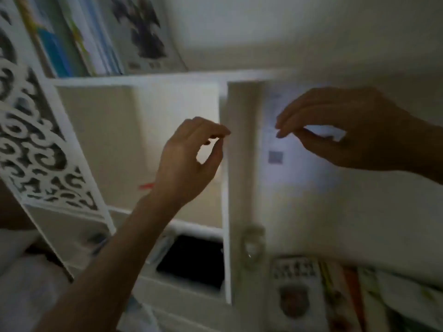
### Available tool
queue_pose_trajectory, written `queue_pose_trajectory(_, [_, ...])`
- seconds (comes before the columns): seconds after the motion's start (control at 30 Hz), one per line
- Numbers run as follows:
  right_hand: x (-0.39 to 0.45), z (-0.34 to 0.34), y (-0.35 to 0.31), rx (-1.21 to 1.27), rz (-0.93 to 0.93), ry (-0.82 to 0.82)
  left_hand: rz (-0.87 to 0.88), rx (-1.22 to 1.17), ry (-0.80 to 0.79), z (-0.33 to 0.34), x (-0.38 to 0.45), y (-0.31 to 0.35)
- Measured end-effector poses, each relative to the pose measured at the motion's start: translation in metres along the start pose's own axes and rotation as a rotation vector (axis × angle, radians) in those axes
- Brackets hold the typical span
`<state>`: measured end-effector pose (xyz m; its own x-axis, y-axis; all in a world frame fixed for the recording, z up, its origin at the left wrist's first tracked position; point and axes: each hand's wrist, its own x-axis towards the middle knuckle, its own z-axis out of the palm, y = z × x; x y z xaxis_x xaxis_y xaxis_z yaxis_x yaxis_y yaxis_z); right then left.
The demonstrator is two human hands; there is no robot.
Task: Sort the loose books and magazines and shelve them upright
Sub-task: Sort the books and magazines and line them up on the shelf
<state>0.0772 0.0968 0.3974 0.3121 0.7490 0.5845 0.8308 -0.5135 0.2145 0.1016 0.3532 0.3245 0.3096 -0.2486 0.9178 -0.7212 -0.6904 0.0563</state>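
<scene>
A tall pale book (282,188) with a small square code on its cover stands upright in the white bookshelf (143,79), right of centre. My left hand (189,161) reaches up, its thumb and forefinger pinched together at the book's left edge. Beside it, my right hand (347,130) hovers in front of the cover with fingers curled downward and nothing between them. Several colourful books (79,37) lean on the shelf above. More magazines (335,295) show at the lower right. The whole view is blurred.
A carved white side panel (31,140) closes the shelf on the left. A pale board (100,140) fills the compartment behind my left hand. A round clear knob (251,245) sits below the hands, and a dark opening (194,262) lies under the compartment.
</scene>
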Motion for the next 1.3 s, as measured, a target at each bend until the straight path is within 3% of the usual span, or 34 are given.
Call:
queue_pose_trajectory(0.1, [-0.142,0.013,-0.001,0.004,0.239,-0.211,-0.111,-0.246,-0.205,0.087,-0.047,0.061])
queue_pose_trajectory(0.3, [-0.447,0.066,0.013,0.126,1.174,-0.670,-0.420,-0.484,-0.786,0.255,-0.161,0.173])
queue_pose_trajectory(0.4, [-0.526,0.072,-0.029,0.043,1.502,-0.673,-0.549,-0.437,-1.092,0.307,-0.205,0.225])
queue_pose_trajectory(0.5, [-0.556,0.086,-0.060,0.232,1.752,-0.566,-0.582,-0.433,-1.267,0.341,-0.237,0.258])
queue_pose_trajectory(0.73, [-0.578,0.141,-0.040,0.277,1.837,-0.350,-0.678,-0.397,-1.353,0.411,-0.262,0.282])
queue_pose_trajectory(0.83, [-0.579,0.169,-0.021,0.278,1.882,-0.219,-0.680,-0.387,-1.285,0.441,-0.269,0.289])
queue_pose_trajectory(0.9, [-0.578,0.186,-0.013,0.245,1.917,-0.162,-0.778,-0.399,-1.184,0.456,-0.267,0.293])
queue_pose_trajectory(1.0, [-0.576,0.202,-0.012,0.185,1.960,-0.119,-1.080,-0.492,-1.119,0.470,-0.265,0.288])
queue_pose_trajectory(1.13, [-0.576,0.200,-0.020,0.296,1.843,0.025,-1.156,-0.585,-1.161,0.461,-0.269,0.285])
queue_pose_trajectory(1.23, [-0.594,0.172,-0.006,0.071,1.788,-0.035,-1.211,-0.662,-1.084,0.447,-0.274,0.291])
queue_pose_trajectory(1.3, [-0.623,0.157,0.009,-0.088,1.785,-0.163,-1.216,-0.691,-1.028,0.439,-0.280,0.295])
